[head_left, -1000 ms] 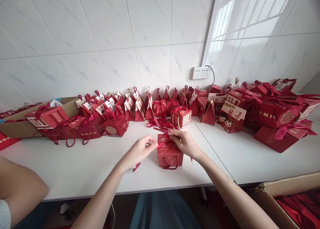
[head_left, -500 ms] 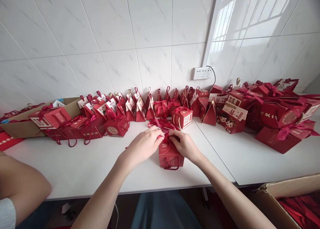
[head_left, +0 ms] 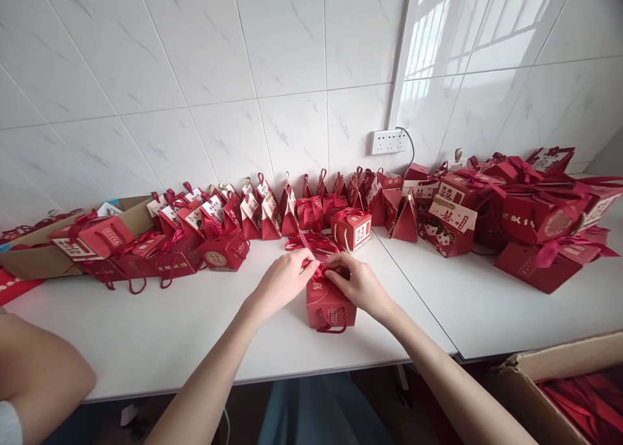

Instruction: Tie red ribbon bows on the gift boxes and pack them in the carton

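Note:
A red gift box (head_left: 331,304) with a twisted cord handle stands on the white table right in front of me. Over its top, my left hand (head_left: 287,277) and my right hand (head_left: 357,281) come close together, both pinching the red ribbon (head_left: 319,271) that lies across the box. Fingers of both hands partly cover the ribbon, so its knot or loop is hard to make out. Just behind lie loose red ribbons (head_left: 311,242), beside a smaller red box (head_left: 351,229) with a white label.
Rows of small peaked red boxes (head_left: 270,216) line the tiled wall. More red boxes are piled at the right (head_left: 540,215) and left (head_left: 178,253). A carton of red ribbons (head_left: 528,366) is at lower right. Another person's arm (head_left: 41,360) rests at the left edge.
My view has shifted slightly. Both hands stay over the box top, pinching the ribbon, with only small finger movement. The box stands in the same place.

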A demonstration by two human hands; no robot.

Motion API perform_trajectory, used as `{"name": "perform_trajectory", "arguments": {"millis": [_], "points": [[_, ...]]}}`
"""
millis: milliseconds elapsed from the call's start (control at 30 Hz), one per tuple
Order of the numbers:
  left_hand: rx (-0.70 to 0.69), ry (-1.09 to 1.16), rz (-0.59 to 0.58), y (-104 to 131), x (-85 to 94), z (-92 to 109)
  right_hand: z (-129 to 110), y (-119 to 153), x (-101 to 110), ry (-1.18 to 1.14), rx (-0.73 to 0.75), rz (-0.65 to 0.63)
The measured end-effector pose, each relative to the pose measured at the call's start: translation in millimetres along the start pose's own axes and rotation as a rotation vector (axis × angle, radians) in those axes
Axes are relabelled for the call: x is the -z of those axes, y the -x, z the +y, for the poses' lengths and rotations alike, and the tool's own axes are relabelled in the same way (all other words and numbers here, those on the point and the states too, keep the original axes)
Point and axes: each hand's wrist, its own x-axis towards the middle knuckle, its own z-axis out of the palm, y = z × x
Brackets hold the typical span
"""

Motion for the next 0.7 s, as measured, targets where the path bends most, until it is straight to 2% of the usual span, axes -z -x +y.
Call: {"name": "perform_trajectory", "arguments": {"millis": [100,233,333,467,567,700], "points": [[0.018,0.033,-0.01,2.4,7.7,0.9,-1.2,-0.7,1.3,0.054,0.002,0.02],[0.028,0.055,-0.099,7.5,21.8,0.0,-2.1,-1.5,0.8,0.071,-0.001,0.05],[-0.04,-0.002,-0.11,9.3,28.2,0.1,-2.7,-1.4,-0.5,0.067,0.006,0.047],[-0.168,-0.104,-0.118,5.7,26.5,5.2,-1.7,-0.6,-1.8,0.062,0.024,0.05],[-0.208,-0.13,-0.14,-0.1,22.1,10.5,0.3,-0.2,-2.2,0.072,0.035,0.049],[-0.236,-0.098,-0.11,-10.4,17.8,12.7,2.1,-1.2,-2.1,0.101,0.044,0.037]]}}
